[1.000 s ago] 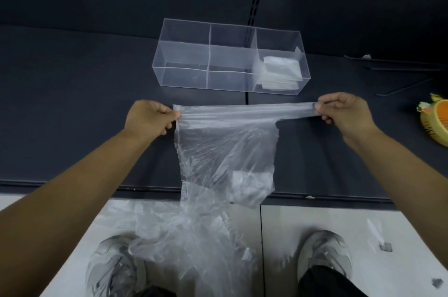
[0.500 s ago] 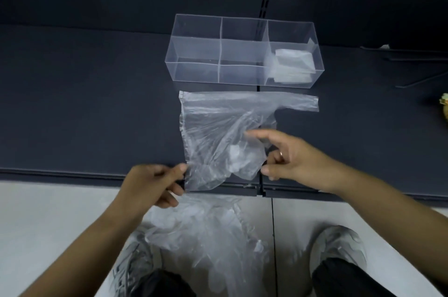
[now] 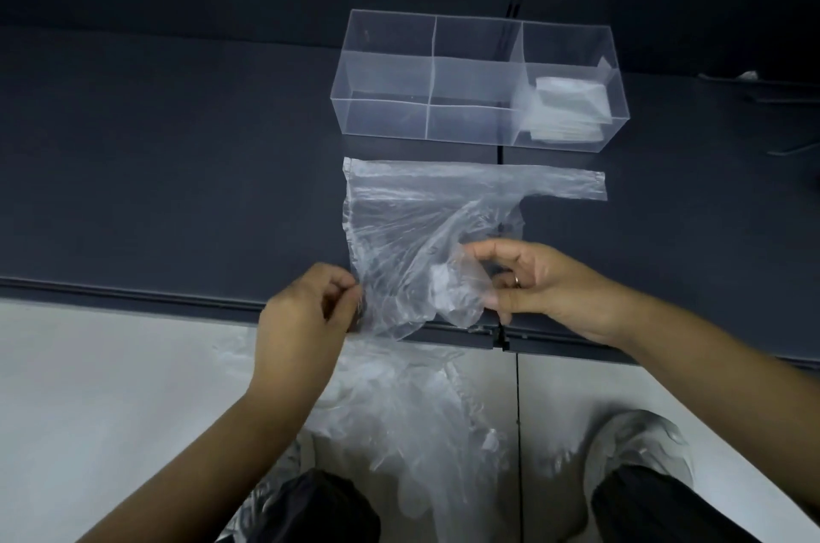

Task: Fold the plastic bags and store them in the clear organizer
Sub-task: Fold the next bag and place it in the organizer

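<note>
Right hand (image 3: 548,285) now seemingly at bag (image 3: 417,214) edge

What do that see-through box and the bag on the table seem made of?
The box looks like rigid clear plastic, maybe acrylic: glossy straight walls, sharp edges. The bag looks like thin plastic film: translucent, wrinkled, limp.

Right hand (image 3: 550,289) fingertips (image 3: 477,250) veiled by plastic bag (image 3: 421,205), forearms (image 3: 213,462) cut off below
</note>
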A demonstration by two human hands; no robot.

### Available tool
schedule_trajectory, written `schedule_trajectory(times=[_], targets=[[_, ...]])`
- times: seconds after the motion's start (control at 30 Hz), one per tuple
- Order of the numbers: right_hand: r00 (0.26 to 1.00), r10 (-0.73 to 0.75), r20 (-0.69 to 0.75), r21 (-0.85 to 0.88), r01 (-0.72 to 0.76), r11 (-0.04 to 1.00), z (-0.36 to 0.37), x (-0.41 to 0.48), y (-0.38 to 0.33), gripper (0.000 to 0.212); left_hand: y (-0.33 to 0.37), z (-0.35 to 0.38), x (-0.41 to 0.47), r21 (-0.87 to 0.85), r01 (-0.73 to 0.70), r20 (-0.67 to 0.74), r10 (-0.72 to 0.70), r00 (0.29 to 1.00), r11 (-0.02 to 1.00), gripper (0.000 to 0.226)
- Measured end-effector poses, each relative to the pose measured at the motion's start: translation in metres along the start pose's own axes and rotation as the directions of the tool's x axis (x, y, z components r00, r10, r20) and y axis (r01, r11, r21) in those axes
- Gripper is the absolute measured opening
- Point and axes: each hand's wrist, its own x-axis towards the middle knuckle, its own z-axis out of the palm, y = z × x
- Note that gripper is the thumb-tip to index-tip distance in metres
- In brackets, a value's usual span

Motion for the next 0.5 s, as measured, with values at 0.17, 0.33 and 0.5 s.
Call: schedule_trajectory(times=[0.17,0.33,0.5], targets=[[0.987,0.071,0.145,-0.040,-0.066,0.997,0.011,0.005,-0.002,0.071,-0.018,0.020,-0.013,0.225,-0.399,0.031,0.403,0.915,0.889,0.029],[0.988,0.120,0.097,-0.042,-0.116,0.992,0.020,0.011,0.005,0.054,-0.033,0.023,-0.014,0.265,-0.434,0.092,0.426,0.900,0.861,0.038],[0.997,0.064,0.037,-0.029,-0.063,0.998,-0.021,-0.019,0.009,0.013,-0.038,0.021,-0.013,0.276,-0.416,0.104,0.403,0.909,0.867,0.040]])
